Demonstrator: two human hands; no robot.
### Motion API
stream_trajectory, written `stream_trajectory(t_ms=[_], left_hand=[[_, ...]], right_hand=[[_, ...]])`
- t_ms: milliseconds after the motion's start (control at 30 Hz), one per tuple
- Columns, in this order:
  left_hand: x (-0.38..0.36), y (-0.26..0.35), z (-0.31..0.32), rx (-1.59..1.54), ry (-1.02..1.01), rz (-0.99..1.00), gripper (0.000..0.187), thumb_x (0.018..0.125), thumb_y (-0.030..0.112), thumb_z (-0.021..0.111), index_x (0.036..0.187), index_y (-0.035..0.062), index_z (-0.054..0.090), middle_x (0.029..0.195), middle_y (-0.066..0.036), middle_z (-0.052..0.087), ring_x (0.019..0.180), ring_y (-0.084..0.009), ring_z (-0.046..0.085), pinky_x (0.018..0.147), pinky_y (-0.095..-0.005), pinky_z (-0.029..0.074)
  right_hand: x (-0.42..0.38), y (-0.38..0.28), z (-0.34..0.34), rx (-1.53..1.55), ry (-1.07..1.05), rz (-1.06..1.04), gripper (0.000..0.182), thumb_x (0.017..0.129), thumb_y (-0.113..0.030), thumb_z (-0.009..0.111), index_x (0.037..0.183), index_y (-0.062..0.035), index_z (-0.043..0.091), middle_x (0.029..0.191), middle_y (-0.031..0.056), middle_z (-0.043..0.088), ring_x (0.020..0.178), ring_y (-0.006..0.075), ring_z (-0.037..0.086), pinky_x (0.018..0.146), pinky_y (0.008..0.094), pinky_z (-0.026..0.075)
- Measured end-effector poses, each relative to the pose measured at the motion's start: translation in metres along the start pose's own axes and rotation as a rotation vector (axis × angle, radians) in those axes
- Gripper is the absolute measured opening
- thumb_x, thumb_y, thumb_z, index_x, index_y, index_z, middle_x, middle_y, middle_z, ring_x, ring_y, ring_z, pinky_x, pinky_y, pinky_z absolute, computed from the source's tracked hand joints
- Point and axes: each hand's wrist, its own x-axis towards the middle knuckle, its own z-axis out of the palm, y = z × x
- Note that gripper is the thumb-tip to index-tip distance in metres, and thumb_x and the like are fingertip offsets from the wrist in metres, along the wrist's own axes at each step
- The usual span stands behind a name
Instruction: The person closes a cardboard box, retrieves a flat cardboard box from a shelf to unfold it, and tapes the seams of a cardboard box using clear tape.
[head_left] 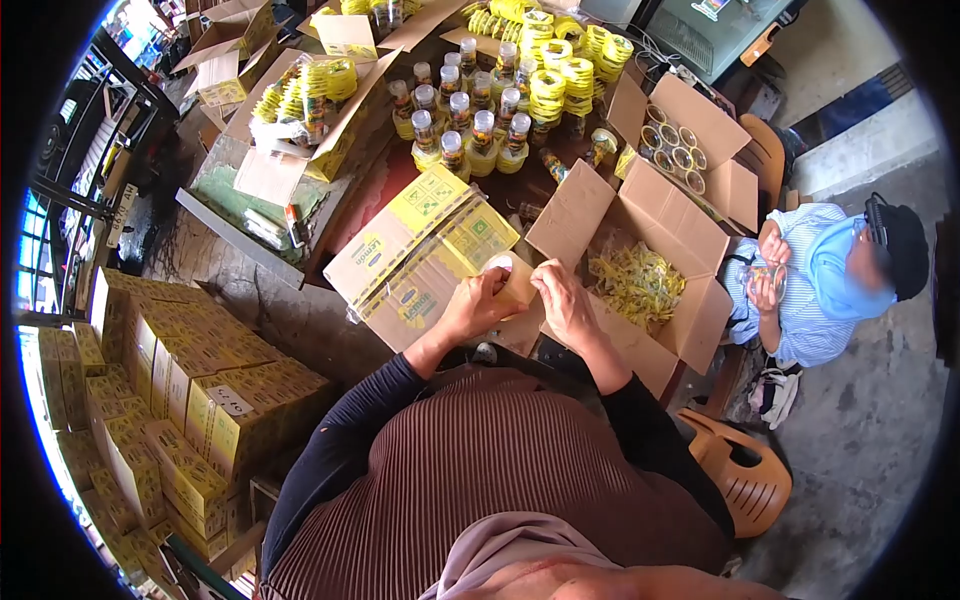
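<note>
My left hand (pixel 476 304) grips a roll of tan packing tape (pixel 517 284) above the table's near edge. On the roll's other side, the fingers of my right hand (pixel 566 302) are pinched together at its edge, seemingly on the tape's loose end, which is too small to make out clearly. Under and left of my hands lies a closed cardboard carton (pixel 400 250) with yellow "Lemon" printing. To the right, an open carton (pixel 690 240) holds a heap of small yellow wrapped pieces (pixel 640 280).
Clear-capped bottles with yellow rings (pixel 470 120) crowd the table's far side, beside stacked yellow rings (pixel 560 80). Another open box (pixel 735 190) holds round containers. Cartons (pixel 200 370) are piled at left. A person (pixel 825 260) sits at right near an orange chair (pixel 735 475).
</note>
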Motion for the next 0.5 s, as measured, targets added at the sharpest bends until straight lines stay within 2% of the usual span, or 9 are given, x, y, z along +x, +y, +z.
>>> stream_trajectory(t_ms=[33, 100, 200, 233, 333, 400, 433, 467, 500], left_hand=[[0.000, 0.002, -0.003, 0.002, -0.004, 0.000, 0.060, 0.070, 0.031, 0.079, 0.108, -0.0078, 0.055, 0.084, -0.021, 0.066, 0.079, -0.0211, 0.066, 0.070, -0.0320, 0.049], [-0.001, 0.006, -0.010, 0.030, -0.024, -0.002, 0.053, 0.069, 0.035, 0.078, 0.098, -0.0064, 0.060, 0.080, -0.021, 0.064, 0.076, -0.0354, 0.064, 0.068, -0.0387, 0.050], [-0.009, -0.002, -0.010, 0.120, 0.003, 0.108, 0.048, 0.068, 0.031, 0.078, 0.097, -0.0029, 0.061, 0.081, -0.021, 0.064, 0.075, -0.0376, 0.063, 0.069, -0.0395, 0.050], [-0.014, -0.003, -0.012, 0.121, 0.004, 0.108, 0.048, 0.068, 0.031, 0.078, 0.097, -0.0029, 0.061, 0.081, -0.021, 0.064, 0.075, -0.0376, 0.063, 0.069, -0.0395, 0.050], [-0.029, -0.007, -0.016, 0.029, -0.087, 0.103, 0.042, 0.069, 0.028, 0.077, 0.098, 0.0017, 0.062, 0.082, -0.021, 0.063, 0.076, -0.0382, 0.061, 0.070, -0.0400, 0.050], [-0.035, -0.017, -0.017, 0.015, -0.087, 0.243, 0.037, 0.070, 0.025, 0.076, 0.098, 0.0055, 0.063, 0.084, -0.019, 0.064, 0.083, -0.0349, 0.062, 0.075, -0.0388, 0.050], [-0.037, -0.021, -0.019, 0.019, -0.090, 0.250, 0.037, 0.070, 0.025, 0.076, 0.098, 0.0055, 0.063, 0.084, -0.019, 0.064, 0.083, -0.0349, 0.062, 0.075, -0.0388, 0.050], [-0.039, -0.025, -0.022, 0.070, -0.043, 0.298, 0.037, 0.071, 0.027, 0.075, 0.098, 0.0048, 0.062, 0.083, -0.018, 0.064, 0.086, -0.0329, 0.062, 0.076, -0.0379, 0.050], [-0.040, -0.025, -0.028, 0.121, 0.004, 0.348, 0.037, 0.073, 0.029, 0.074, 0.098, 0.0042, 0.062, 0.082, -0.017, 0.064, 0.089, -0.0308, 0.062, 0.078, -0.0370, 0.049]], right_hand=[[0.000, 0.001, 0.002, 0.015, 0.014, -0.015, 0.010, 0.086, 0.001, 0.050, 0.095, -0.0017, 0.049, 0.088, 0.0151, 0.051, 0.081, 0.0342, 0.055, 0.072, 0.0401, 0.045], [0.001, 0.002, 0.009, 0.029, 0.048, -0.027, 0.009, 0.086, 0.003, 0.049, 0.094, -0.0020, 0.048, 0.087, 0.0148, 0.050, 0.079, 0.0336, 0.054, 0.071, 0.0389, 0.045], [0.005, 0.011, 0.010, 0.054, 0.118, 0.000, 0.009, 0.086, 0.004, 0.048, 0.092, -0.0021, 0.046, 0.085, 0.0151, 0.050, 0.079, 0.0335, 0.054, 0.070, 0.0388, 0.045], [0.007, 0.014, 0.008, 0.067, 0.152, 0.041, 0.008, 0.086, 0.003, 0.048, 0.092, -0.0019, 0.045, 0.085, 0.0156, 0.050, 0.080, 0.0341, 0.054, 0.070, 0.0398, 0.045], [0.010, 0.031, -0.004, 0.080, 0.182, 0.039, 0.007, 0.089, 0.004, 0.043, 0.092, -0.0022, 0.043, 0.082, 0.0135, 0.048, 0.074, 0.0287, 0.053, 0.068, 0.0366, 0.045], [0.011, 0.028, -0.010, 0.099, 0.183, 0.067, 0.008, 0.088, 0.006, 0.042, 0.092, -0.0020, 0.043, 0.081, 0.0118, 0.047, 0.069, 0.0260, 0.051, 0.067, 0.0350, 0.046], [0.012, 0.021, -0.012, 0.148, 0.159, 0.091, 0.003, 0.092, 0.000, 0.042, 0.092, -0.0017, 0.044, 0.081, 0.0104, 0.048, 0.069, 0.0223, 0.052, 0.065, 0.0325, 0.045], [0.013, 0.013, -0.014, 0.197, 0.135, 0.113, 0.007, 0.096, -0.006, 0.041, 0.091, -0.0014, 0.045, 0.080, 0.0090, 0.049, 0.068, 0.0185, 0.052, 0.064, 0.0300, 0.045], [0.014, 0.005, -0.015, 0.194, 0.144, 0.110, 0.007, 0.096, -0.006, 0.041, 0.091, -0.0014, 0.045, 0.080, 0.0090, 0.049, 0.068, 0.0185, 0.052, 0.064, 0.0300, 0.045]])
